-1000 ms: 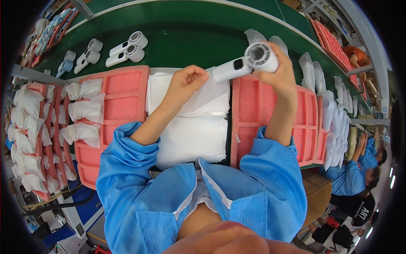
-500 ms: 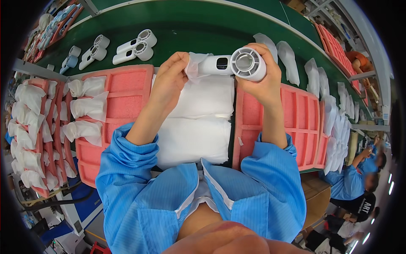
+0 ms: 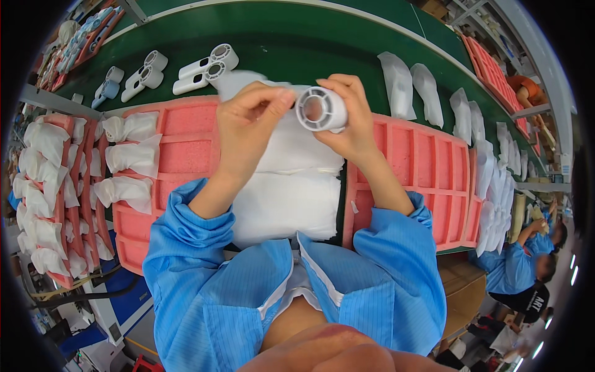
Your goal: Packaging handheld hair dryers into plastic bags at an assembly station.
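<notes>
Your right hand (image 3: 350, 118) is curled around the round head of the white handheld device (image 3: 317, 116), an open-faced drum with thin spokes and a pale ring at its centre, turned up toward you above the white sheet stack (image 3: 285, 204). Your left hand (image 3: 253, 118) is partly closed, thumb and fingers gathering the translucent white bag (image 3: 238, 82), which stretches out leftward, while the device's handle is hidden.
</notes>
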`<state>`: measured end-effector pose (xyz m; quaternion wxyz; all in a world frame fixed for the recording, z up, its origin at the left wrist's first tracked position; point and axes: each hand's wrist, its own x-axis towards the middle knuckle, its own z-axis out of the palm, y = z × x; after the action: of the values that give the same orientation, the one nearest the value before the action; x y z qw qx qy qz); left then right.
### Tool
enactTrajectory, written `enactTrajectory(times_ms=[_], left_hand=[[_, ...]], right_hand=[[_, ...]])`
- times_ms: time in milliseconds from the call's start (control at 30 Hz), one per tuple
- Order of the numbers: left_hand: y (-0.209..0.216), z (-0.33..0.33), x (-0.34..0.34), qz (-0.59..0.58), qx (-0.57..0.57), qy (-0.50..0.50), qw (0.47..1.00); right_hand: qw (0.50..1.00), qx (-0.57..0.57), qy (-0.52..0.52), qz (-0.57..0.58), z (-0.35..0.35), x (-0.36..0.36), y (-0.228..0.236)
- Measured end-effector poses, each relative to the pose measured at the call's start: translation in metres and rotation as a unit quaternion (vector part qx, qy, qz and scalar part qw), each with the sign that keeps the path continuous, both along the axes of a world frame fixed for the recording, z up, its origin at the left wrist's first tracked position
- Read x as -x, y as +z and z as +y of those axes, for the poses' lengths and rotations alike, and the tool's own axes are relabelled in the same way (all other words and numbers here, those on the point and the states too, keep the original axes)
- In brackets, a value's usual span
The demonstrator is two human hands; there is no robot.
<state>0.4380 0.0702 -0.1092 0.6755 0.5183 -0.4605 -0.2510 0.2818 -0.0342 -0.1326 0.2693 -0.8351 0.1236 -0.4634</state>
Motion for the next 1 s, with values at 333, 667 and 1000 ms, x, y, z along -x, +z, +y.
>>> enactTrajectory(times_ms=[333,667,1000], left_hand=[[-0.019,0.019,0.044,-0.34,0.092,0.064,0.933],[0.001,0.002,0.023,-0.346,-0.023,0.031,0.938],[0.005,-0.001,-0.018,-0.007,0.105,-0.222,0.969]], right_hand=[[0.989,0.116,-0.058,0.065,0.009,-0.004,-0.003],[0.98,-0.196,-0.012,-0.013,0.029,0.0,-0.001],[0.981,-0.132,0.1,0.105,0.005,0.002,-0.014]])
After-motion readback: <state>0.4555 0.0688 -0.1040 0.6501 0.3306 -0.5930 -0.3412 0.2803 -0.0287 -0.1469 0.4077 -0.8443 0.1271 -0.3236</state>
